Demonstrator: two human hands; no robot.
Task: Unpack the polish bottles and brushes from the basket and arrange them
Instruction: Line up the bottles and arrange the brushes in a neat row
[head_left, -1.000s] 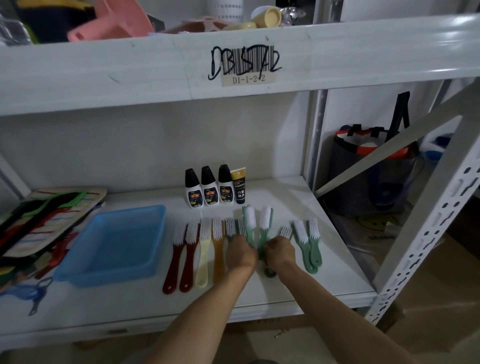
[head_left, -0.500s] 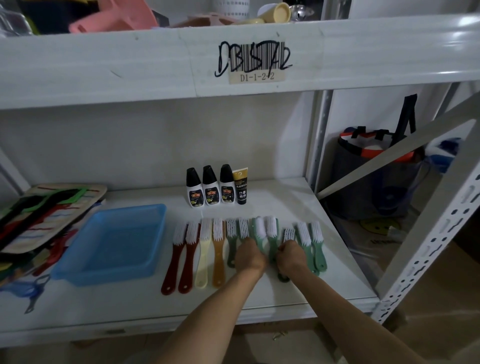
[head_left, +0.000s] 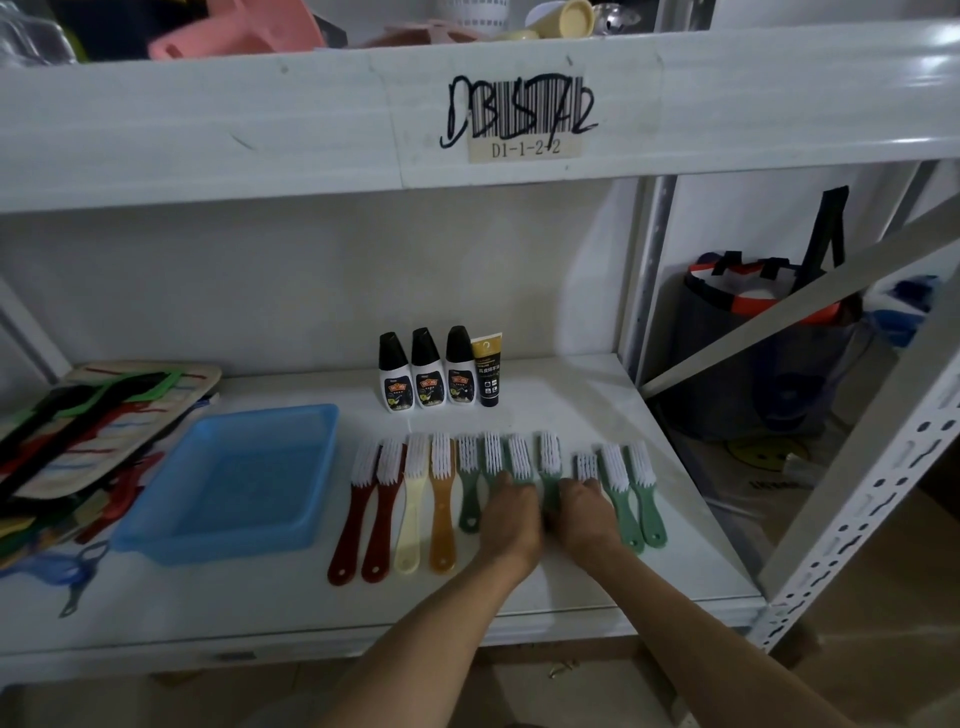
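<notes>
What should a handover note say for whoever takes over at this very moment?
Left hand and right hand both rest on green brush handles mid-row; grip unclear.
Blue basket sits left on the shelf, apparently emptied.
Three polish bottles and a tube stand upright at the back.
Brushes lie side by side, bristles away.
Left: even out the green brushes; the short one sits lower.

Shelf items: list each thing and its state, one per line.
blue basket: empty, upright on the shelf.
polish bottles: three, upright, capped, in a row.
tube: standing on its cap beside the bottles.
brushes: lying flat in a row, bristle ends toward the wall.
left hand: resting on green brush handles.
right hand: resting on green brush handles.
</notes>
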